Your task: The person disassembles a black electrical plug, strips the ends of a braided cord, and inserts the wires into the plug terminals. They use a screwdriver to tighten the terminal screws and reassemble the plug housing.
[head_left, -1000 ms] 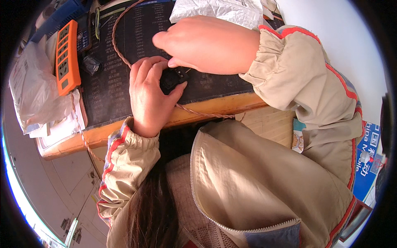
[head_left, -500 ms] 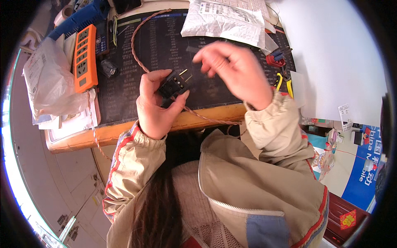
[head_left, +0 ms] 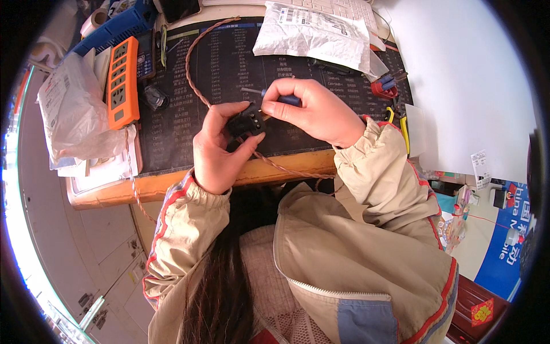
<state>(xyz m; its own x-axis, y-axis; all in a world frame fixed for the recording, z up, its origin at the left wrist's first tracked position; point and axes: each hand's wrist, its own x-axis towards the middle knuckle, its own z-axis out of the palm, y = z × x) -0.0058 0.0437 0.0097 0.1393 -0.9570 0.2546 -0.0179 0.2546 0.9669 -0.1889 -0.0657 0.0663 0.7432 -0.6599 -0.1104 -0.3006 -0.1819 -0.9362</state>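
Note:
Between the thumb and fingers of my left hand (head_left: 216, 146) is a black electrical plug (head_left: 245, 122), its inner side with brass parts facing up. A twisted brown cord (head_left: 197, 90) runs behind that hand, and more of it shows below the plug along the desk edge. My right hand (head_left: 318, 112) is closed around a screwdriver (head_left: 290, 100) with a dark blue handle; its thin shaft points left, above the plug. The right thumb and index fingertips are pinched at the plug's right side, by its metal prongs. Whatever lies between those fingertips is too small to make out.
An orange power strip (head_left: 122, 86) and a clear plastic bag (head_left: 71, 109) lie on the left of the dark desk mat (head_left: 172, 132). At the back are a white parcel (head_left: 312, 37) and a keyboard (head_left: 344, 8). Yellow-handled pliers (head_left: 404, 132) and a red holder (head_left: 382, 89) sit on the right.
My right hand has come down and left to the plug, its fingertips now at the prongs. The screwdriver shows more clearly. My left hand keeps its hold, the plug turned slightly.

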